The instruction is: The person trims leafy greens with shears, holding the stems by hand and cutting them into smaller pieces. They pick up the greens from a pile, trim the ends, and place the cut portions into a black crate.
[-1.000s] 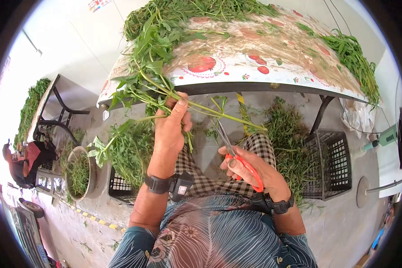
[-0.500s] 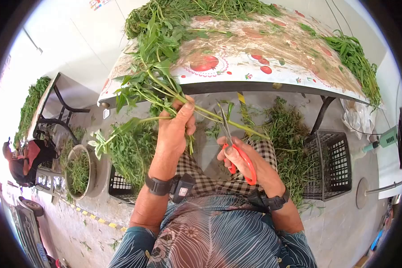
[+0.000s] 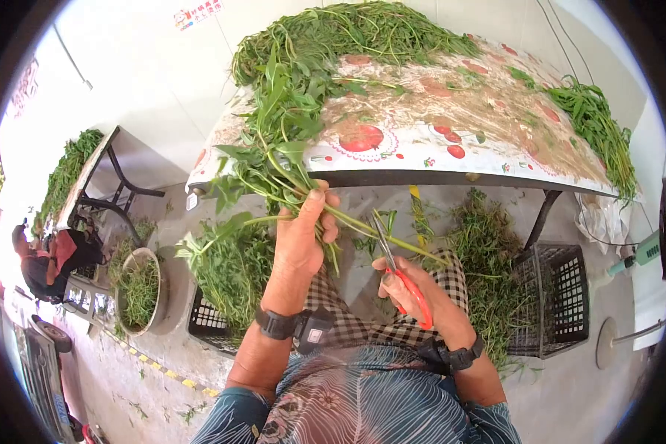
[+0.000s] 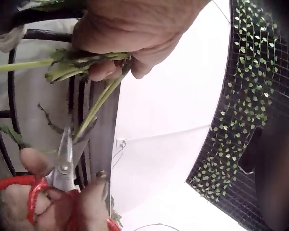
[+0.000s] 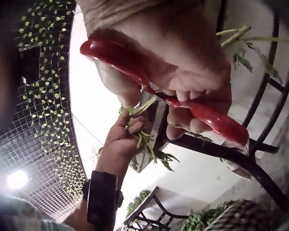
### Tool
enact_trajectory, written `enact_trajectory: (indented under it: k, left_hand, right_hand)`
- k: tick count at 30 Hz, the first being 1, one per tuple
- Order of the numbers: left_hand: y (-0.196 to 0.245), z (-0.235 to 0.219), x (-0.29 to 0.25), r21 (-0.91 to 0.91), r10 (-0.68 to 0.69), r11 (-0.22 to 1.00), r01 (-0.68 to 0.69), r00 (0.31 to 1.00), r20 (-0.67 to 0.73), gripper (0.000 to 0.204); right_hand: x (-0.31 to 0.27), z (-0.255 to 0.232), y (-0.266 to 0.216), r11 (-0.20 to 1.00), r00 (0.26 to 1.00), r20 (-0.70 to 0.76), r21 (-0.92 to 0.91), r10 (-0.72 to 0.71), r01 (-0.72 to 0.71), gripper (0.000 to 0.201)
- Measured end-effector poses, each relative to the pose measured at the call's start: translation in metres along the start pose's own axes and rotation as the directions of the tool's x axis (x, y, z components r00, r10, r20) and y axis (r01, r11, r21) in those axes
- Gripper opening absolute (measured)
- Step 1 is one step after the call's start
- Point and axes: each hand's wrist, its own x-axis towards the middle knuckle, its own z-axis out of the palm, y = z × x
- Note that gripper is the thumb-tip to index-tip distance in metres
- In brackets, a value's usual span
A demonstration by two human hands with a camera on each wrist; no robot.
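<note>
A bunch of leafy green stems (image 3: 285, 177) is gripped in my left hand (image 3: 301, 237), thumb on top. One long stem (image 3: 414, 248) sticks out to the right past the fingers. My right hand (image 3: 429, 296) holds red-handled scissors (image 3: 389, 255), their blades up at that long stem in the head view. In the left wrist view the scissors' metal blades (image 4: 64, 163) point at cut-looking stem ends below the left hand (image 4: 135, 29). The right wrist view shows the red handles (image 5: 219, 122) around the right hand's fingers; the blades are mostly hidden there.
A table (image 3: 429, 159) with a fruit-print cover bears heaped greens (image 3: 362, 33) and a bundle (image 3: 596, 133) at right. Black crates (image 3: 562, 300) with plant piles stand either side of my legs. A tub (image 3: 140, 292) of greens and a seated person (image 3: 48, 259) are left.
The head view has shifted, so the table and both hands sit lower and further right. The scissors rose along the long stem, then dipped back slightly; the left hand keeps its grip.
</note>
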Motion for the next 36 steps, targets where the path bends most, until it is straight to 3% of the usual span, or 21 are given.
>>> enact_trajectory:
  k: [2,5,8,11,15,18,21,24,25,28,32,36]
  left_hand:
    - [-0.002,-0.002,0.001,-0.017,0.009,1.000,-0.008,1.000,0.024,0.019]
    - [-0.003,-0.001,0.000,-0.025,0.025,0.999,-0.024,0.998,0.053,0.014]
    - [0.001,0.005,-0.003,-0.020,0.028,0.999,-0.027,0.998,0.049,0.011]
    - [0.003,0.003,-0.002,0.038,0.034,0.999,-0.038,0.995,0.095,0.012]
    - [-0.002,0.004,-0.004,0.077,0.016,0.997,-0.025,0.993,0.117,0.013]
    - [-0.007,0.009,-0.006,0.060,-0.006,0.998,-0.002,0.992,0.124,0.012]
    - [-0.014,0.010,-0.009,0.120,-0.032,0.993,0.014,0.988,0.153,0.014]
    - [-0.017,0.008,-0.009,0.174,-0.047,0.985,0.013,0.980,0.193,0.016]
    - [-0.019,0.008,-0.010,0.179,-0.067,0.983,0.034,0.981,0.183,0.020]
    - [-0.018,0.009,-0.013,0.142,-0.105,0.987,0.070,0.961,0.256,0.024]
    - [-0.019,0.004,-0.017,0.163,-0.137,0.983,0.088,0.937,0.321,0.033]
    - [-0.014,0.007,-0.018,0.204,-0.116,0.978,0.042,0.923,0.367,0.037]
  right_hand:
    - [-0.001,-0.003,0.003,0.992,0.996,0.068,0.107,0.064,-0.071,0.043]
    - [0.003,-0.002,0.011,0.978,0.982,0.174,0.206,-0.076,0.039,0.048]
    - [0.001,-0.001,-0.002,0.981,0.967,0.250,0.194,-0.038,-0.012,0.051]
    - [0.006,0.004,0.014,0.902,0.982,0.161,0.432,-0.099,0.020,0.062]
    - [0.005,-0.004,-0.001,0.999,0.995,0.095,0.028,-0.043,0.041,0.069]
    - [0.009,0.001,0.005,0.989,0.993,0.108,0.142,-0.042,0.027,0.074]
    - [0.008,0.003,-0.002,0.998,0.996,0.066,0.043,-0.054,0.051,0.076]
    - [0.014,0.003,0.013,0.995,0.997,0.057,0.087,-0.060,0.055,0.079]
    - [0.016,0.003,0.008,0.994,0.998,0.066,0.109,0.015,-0.022,0.078]
    - [0.012,0.001,0.014,0.975,0.996,0.063,0.207,0.063,-0.075,0.053]
    - [0.009,0.000,0.015,0.986,0.999,0.039,0.168,0.019,-0.025,0.069]
    - [0.007,0.000,0.012,0.980,1.000,0.028,0.198,0.014,-0.020,0.065]
